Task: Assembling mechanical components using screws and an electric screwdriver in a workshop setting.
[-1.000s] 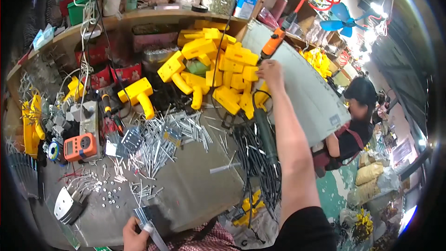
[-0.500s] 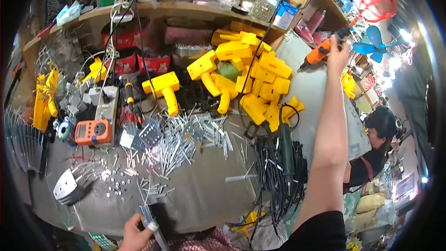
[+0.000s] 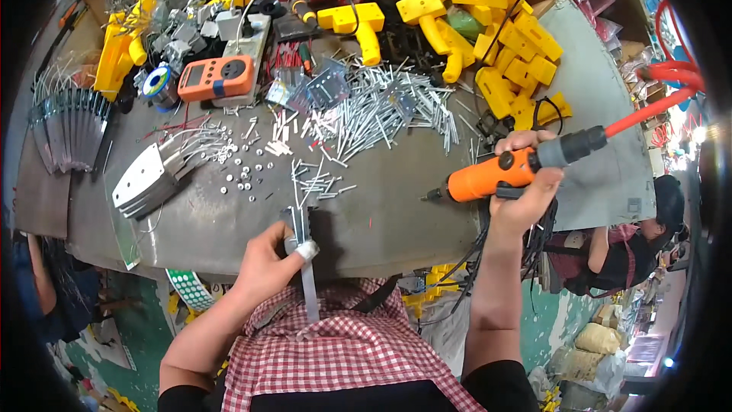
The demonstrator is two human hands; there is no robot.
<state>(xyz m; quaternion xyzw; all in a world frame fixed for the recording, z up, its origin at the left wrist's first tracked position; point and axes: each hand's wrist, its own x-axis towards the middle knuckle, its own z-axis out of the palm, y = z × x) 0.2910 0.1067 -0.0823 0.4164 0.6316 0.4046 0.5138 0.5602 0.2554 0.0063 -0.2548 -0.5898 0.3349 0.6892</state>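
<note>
Driver [image 3: 492,178], gripped in my right hand [image 3: 524,207], points its bit [image 3: 435,194] leftward. My left hand [image 3: 267,261] clamps the grey strip [image 3: 309,290] well left of it, long axis toward me.

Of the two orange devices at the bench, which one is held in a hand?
The orange power screwdriver, gripped in the right hand. The orange meter, beside the spool of wire, is in neither hand.
</note>
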